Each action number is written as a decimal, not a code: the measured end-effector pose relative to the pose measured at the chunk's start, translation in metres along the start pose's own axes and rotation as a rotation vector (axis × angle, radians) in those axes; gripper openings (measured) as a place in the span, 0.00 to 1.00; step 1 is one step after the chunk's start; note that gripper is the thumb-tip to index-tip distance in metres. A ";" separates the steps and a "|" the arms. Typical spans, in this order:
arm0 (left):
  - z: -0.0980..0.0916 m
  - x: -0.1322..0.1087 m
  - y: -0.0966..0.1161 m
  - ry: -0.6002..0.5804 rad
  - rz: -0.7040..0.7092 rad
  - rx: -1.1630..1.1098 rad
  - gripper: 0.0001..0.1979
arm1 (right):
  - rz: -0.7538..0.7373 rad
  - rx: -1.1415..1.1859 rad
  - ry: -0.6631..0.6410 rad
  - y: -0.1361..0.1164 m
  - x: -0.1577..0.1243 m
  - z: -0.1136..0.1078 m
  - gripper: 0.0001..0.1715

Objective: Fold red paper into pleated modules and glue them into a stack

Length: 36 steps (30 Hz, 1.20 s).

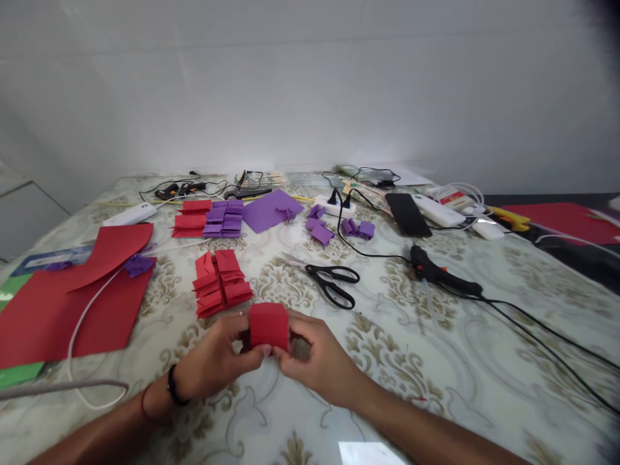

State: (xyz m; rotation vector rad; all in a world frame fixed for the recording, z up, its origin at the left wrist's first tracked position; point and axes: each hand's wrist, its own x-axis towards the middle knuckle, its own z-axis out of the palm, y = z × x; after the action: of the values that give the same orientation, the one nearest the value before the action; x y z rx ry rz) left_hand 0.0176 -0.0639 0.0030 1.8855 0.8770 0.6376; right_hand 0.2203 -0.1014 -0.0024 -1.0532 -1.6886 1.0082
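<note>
Both of my hands hold one small red paper piece (269, 325) above the patterned tablecloth. My left hand (220, 355) grips its left side, with the thumb at the lower edge; a black band is on that wrist. On the right side, my right hand (314, 355) pinches the same piece, thumb near the other thumb. Just beyond my left hand lies a group of folded red paper pieces (220, 282). Black-handled scissors (334, 278) rest beyond my right hand, blades partly apart and pointing left.
Large red sheets (106, 303) lie at left with a white cable (80, 336) across them. Folded purple pieces (223, 219) and a purple sheet (266, 210) are farther back. At right are a glue gun (443, 274), its cord and a phone (407, 214).
</note>
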 end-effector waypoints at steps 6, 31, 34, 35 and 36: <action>-0.002 -0.001 0.000 -0.025 0.009 0.045 0.06 | -0.021 -0.015 0.008 -0.001 0.001 -0.003 0.10; 0.003 -0.002 -0.002 0.025 0.015 -0.034 0.07 | -0.052 -0.093 -0.031 -0.006 0.000 -0.005 0.05; 0.003 -0.003 -0.001 0.004 0.000 -0.047 0.07 | -0.059 -0.078 -0.037 -0.006 -0.001 -0.004 0.05; 0.003 -0.003 -0.001 0.002 -0.004 -0.048 0.06 | -0.059 -0.075 -0.039 -0.007 -0.002 -0.004 0.05; 0.003 -0.003 0.000 0.005 -0.008 -0.048 0.06 | -0.058 -0.075 -0.042 -0.007 -0.003 -0.004 0.05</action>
State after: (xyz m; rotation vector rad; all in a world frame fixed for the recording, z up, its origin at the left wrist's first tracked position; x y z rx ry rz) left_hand 0.0178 -0.0677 0.0014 1.8376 0.8647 0.6540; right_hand 0.2236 -0.1052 0.0046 -1.0317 -1.7927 0.9427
